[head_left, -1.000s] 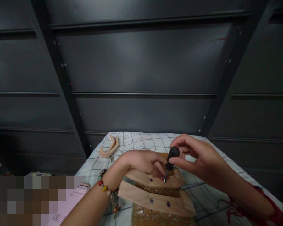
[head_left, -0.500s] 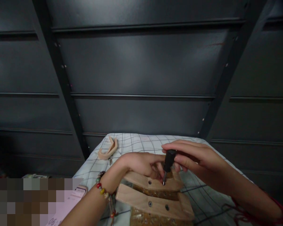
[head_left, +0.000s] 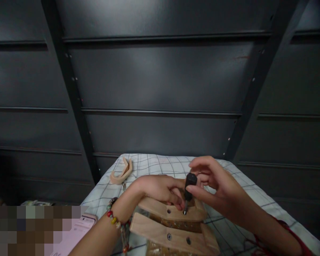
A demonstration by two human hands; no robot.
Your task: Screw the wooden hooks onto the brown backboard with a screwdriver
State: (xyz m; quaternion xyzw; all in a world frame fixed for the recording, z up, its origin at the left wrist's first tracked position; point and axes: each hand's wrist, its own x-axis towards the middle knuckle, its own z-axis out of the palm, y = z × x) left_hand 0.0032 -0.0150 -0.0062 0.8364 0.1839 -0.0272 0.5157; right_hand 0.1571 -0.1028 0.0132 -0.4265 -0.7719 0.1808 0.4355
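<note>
A short black-handled screwdriver [head_left: 190,185] stands nearly upright, its metal tip on a hole in the far curved wooden piece [head_left: 160,209]. My right hand [head_left: 213,181] has its thumb and curled fingers at the handle, while the index finger is lifted off. Bent over that same wooden piece, my left hand [head_left: 160,190] grips it from behind, fingertips close to the screwdriver's shaft; part of its grip is hidden. Nearer to me lies a second curved wooden piece [head_left: 149,227], with two dark screws or holes in its face.
Under the wooden pieces is a brown, shiny tape-wrapped block [head_left: 160,249]. A bent wooden part [head_left: 122,174] rests at the far left of the checked cloth [head_left: 160,161]. A phone [head_left: 81,227] lies at left. A dark panelled wall [head_left: 160,135] rises behind.
My right hand's fingers have shifted around the screwdriver handle: the thumb now lies across its front and the index finger is raised. The left hand stays in place.
</note>
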